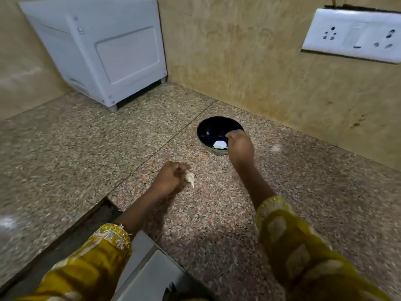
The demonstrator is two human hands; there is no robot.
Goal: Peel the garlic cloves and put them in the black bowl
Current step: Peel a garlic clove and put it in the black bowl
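A black bowl [213, 131] stands on the granite counter near the back wall. A white peeled garlic clove [219, 144] lies inside it at the near right. My right hand [239, 146] hovers over the bowl's right rim, fingers curled downward just beside that clove; whether it still touches the clove is hidden. My left hand [170, 177] rests on the counter in front of the bowl with its fingers curled, and a piece of garlic with papery skin [190, 178] sticks out at its fingertips.
A white appliance [102, 51] stands at the back left of the counter [76, 148]. A white socket plate [353, 35] is on the right wall. A gap and a grey drawer front [149, 270] lie below my left arm.
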